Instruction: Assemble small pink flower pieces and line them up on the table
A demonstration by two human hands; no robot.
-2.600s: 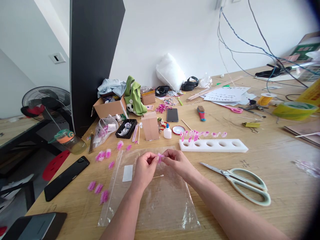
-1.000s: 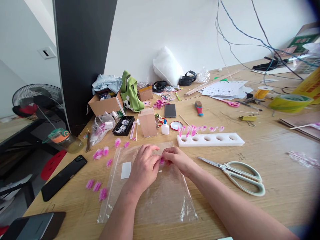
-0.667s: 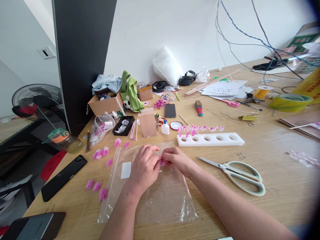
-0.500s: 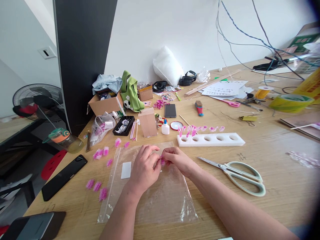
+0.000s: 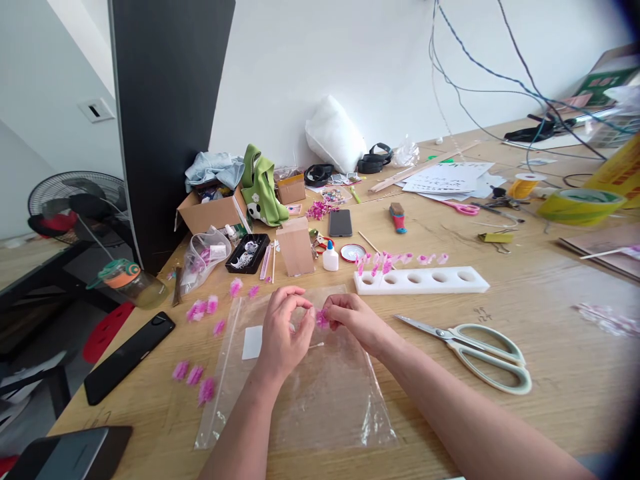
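Note:
Above a clear zip bag (image 5: 320, 413) lying on the table, my right hand (image 5: 353, 320) pinches a small pink petal piece (image 5: 321, 319) between thumb and fingers. Just left of it is my left hand (image 5: 287, 333), fingers curved and apart from the thumb, with nothing visible in them. A small white-tipped stick (image 5: 316, 345) shows on the bag between the hands, and a white label (image 5: 253, 343) is beside my left hand. Several pink petal clusters (image 5: 206, 391) lie to the left. Beyond the right hand, pink petals on thin stems (image 5: 387, 262) stand by a white holder with holes (image 5: 423, 281).
Scissors (image 5: 465, 347) lie right of my right forearm. A glue bottle (image 5: 331, 256), a cardboard piece (image 5: 296, 247) and a black tray (image 5: 247, 253) stand beyond the bag. A black phone (image 5: 130, 358) lies near the left edge, with a drink bottle (image 5: 133, 283) behind it.
My left hand has drawn back slightly to the left and opened away from the pink petal piece. The right hand keeps it, and more of the piece and the white-tipped stick now show.

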